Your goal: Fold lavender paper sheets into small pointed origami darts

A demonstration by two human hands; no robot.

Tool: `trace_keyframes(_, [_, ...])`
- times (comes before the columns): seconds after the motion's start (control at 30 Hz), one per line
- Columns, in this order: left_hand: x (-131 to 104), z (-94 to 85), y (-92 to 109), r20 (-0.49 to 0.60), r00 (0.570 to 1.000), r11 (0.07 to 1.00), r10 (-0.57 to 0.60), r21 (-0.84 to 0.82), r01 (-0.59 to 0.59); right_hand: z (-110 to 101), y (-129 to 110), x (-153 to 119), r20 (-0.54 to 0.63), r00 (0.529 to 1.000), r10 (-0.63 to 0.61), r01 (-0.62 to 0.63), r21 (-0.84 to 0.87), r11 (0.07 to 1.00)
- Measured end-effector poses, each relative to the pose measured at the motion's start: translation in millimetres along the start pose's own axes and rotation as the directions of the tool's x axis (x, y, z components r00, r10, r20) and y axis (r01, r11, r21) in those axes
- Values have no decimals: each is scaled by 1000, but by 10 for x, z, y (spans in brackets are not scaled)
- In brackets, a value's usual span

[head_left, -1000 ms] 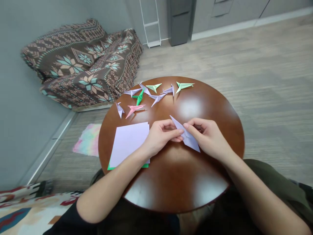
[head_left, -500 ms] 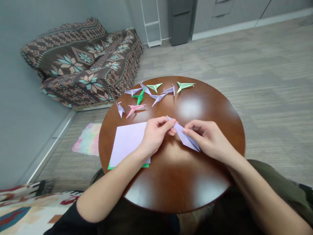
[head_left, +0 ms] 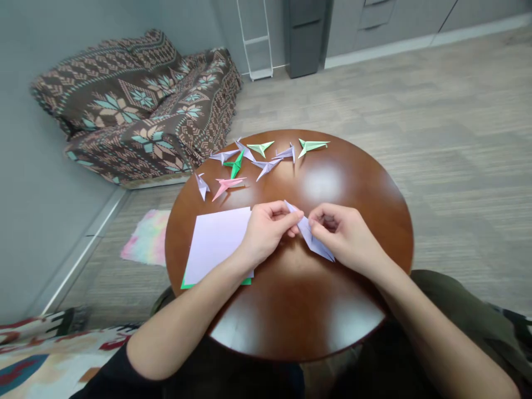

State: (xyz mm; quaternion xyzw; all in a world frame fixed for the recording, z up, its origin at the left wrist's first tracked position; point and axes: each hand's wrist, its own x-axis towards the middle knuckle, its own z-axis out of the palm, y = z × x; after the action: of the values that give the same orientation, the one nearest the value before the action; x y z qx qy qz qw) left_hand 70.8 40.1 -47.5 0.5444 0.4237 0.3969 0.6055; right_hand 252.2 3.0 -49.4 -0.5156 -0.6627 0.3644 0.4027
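A partly folded piece of lilac origami paper (head_left: 316, 244) is held between my hands above the round brown table (head_left: 299, 327). My left hand (head_left: 272, 226) pinches its upper left end between thumb and fingers. My right hand (head_left: 338, 230) is closed at the paper's right edge, thumb and forefinger pressed together near its middle. The paper's wide end points down to the right, with pointed tips. Beneath my left forearm lies a stack of square lilac sheets (head_left: 216, 241), with a green sheet (head_left: 246, 281) showing along its lower edge.
Several folded paper cranes stand at the table's far left, among them a pink crane (head_left: 228, 185), a dark green crane (head_left: 235, 164) and a pale green crane (head_left: 311, 146). Beyond the table are a patterned sofa (head_left: 149, 116) and a pastel rug (head_left: 145, 238).
My right thumb and forefinger have moved slightly left and up along the lilac paper, and the paper has tilted a little more steeply. The view has shifted slightly.
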Motion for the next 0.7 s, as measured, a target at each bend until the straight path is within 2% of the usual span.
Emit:
trace_keyframes(0.23, [-17,15,-27,-59,998,1000,21,-14,-22,-25,-18,22,0,998,64,-64,92,994])
trace_keyframes(0.47, [-15,32,-53,8,997,997,-74,-1,74,-9,25,13,4,999,52,-52,118,992])
trace_keyframes(0.7, [-19,17,15,0,999,999,-32,38,32,-27,10,24,39,997,63,-69,173,983])
